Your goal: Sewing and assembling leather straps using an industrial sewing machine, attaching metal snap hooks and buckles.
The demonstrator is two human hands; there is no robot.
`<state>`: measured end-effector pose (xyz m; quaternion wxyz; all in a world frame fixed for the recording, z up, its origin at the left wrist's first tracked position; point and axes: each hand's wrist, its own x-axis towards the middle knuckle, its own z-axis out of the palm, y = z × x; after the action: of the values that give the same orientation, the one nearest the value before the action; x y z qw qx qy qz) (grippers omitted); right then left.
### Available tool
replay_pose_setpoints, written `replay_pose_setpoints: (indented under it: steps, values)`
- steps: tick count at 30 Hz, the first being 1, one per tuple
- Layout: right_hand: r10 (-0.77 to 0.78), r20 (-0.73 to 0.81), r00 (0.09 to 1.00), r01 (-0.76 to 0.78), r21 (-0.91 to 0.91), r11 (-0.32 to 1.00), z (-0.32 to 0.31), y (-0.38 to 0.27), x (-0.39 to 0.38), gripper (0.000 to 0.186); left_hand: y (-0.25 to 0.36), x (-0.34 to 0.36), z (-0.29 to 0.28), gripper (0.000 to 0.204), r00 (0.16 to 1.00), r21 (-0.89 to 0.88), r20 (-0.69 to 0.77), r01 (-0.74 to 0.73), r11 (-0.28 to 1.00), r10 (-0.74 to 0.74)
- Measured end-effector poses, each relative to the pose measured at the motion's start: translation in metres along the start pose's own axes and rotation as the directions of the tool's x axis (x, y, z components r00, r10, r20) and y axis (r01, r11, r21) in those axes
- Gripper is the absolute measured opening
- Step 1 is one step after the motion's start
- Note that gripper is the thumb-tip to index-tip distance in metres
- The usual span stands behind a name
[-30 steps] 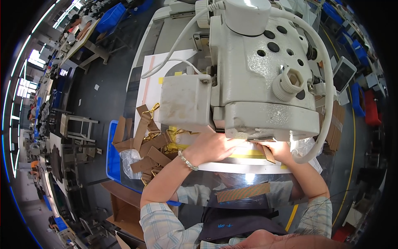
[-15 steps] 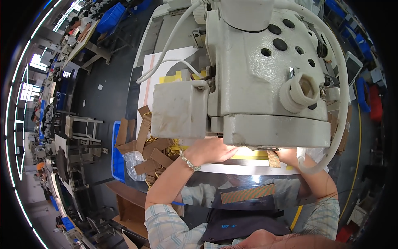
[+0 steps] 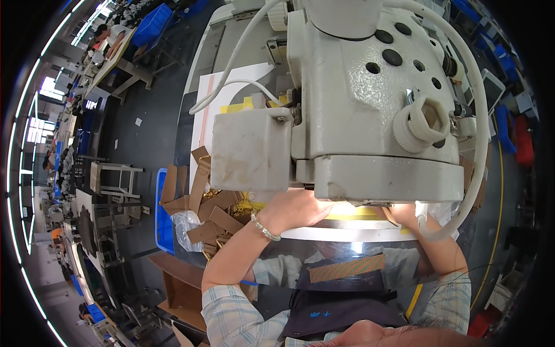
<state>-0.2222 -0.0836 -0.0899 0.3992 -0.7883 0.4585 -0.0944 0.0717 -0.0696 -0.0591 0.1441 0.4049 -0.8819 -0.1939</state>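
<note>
Under the off-white sewing machine head [image 3: 384,179], both my hands meet the lit work area. My left hand [image 3: 293,209], with a beaded bracelet at the wrist, reaches in from the left. Its thumb points right beside a yellow strip [image 3: 355,213]; the other fingers are mostly hidden by the machine. My right hand [image 3: 406,215] is at the right end of that yellow strip, closed on a small striped brown strip [image 3: 390,216] that stands tilted. The machine hides part of these fingers. A longer striped strip [image 3: 347,268] lies on the shiny table edge nearer me.
Left of my left hand lies a heap of brown strips [image 3: 217,208] with gold-coloured bits, beside clear plastic [image 3: 187,228] and a blue bin [image 3: 164,217]. A white hose [image 3: 478,127] loops down at the right. An open cardboard box [image 3: 182,289] stands below left.
The small striped strip has gone from lying flat to tilted, shifting right toward my right hand. My left hand stays nearly in place. The camera view has shifted slightly.
</note>
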Motion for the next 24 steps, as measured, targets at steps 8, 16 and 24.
replay_pose_setpoints:
  steps: [8, 16, 24]
  values:
    - [0.015, -0.037, 0.999, -0.012, 0.088, 0.996, 0.011, 0.006, 0.005, 0.027, 0.007, -0.001, -0.001, 0.032, 0.998, -0.02, -0.002, 0.066, 0.998, -0.067]
    - [0.031, -0.053, 0.998, -0.022, 0.164, 0.986, 0.017, 0.013, 0.013, 0.028, 0.013, -0.003, -0.024, 0.012, 0.947, 0.084, -0.285, -0.127, 0.988, 0.146]
    - [0.053, -0.068, 0.996, -0.036, 0.235, 0.971, 0.02, 0.017, 0.016, 0.03, 0.013, -0.001, -0.038, 0.013, 0.989, 0.241, -0.094, -0.088, 0.967, 0.113]
